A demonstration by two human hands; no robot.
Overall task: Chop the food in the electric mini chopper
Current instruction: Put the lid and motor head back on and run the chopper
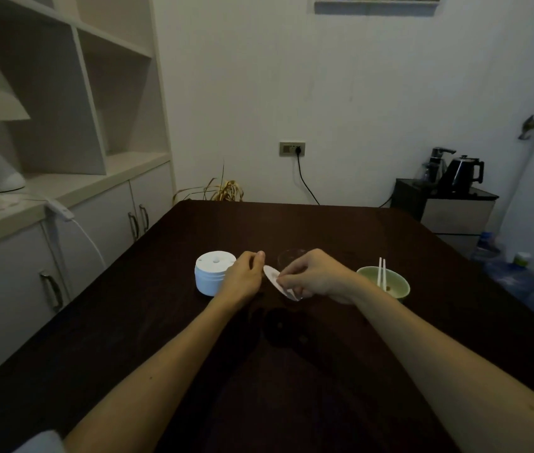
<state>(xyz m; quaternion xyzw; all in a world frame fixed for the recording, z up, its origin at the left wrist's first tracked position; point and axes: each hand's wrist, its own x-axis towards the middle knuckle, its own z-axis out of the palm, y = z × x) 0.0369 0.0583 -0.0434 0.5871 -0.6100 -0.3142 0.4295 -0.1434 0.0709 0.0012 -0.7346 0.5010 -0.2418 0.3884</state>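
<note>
The chopper's white round motor unit (211, 273) stands on the dark table (291, 371), left of my hands. Its clear glass bowl (290, 258) is faintly visible behind them, mostly hidden. My right hand (316, 276) pinches a thin white disc (273, 277), held tilted above the table in front of the bowl. My left hand (246, 276) is curled beside the disc's upper left edge, thumb up; whether it grips the disc is unclear. It covers the motor unit's right side.
A green bowl (386, 286) with two white chopsticks (381, 273) sits to the right of my hands. White cabinets (95, 230) with a lamp line the left side. A kettle stand (455, 204) and water bottles are at the right.
</note>
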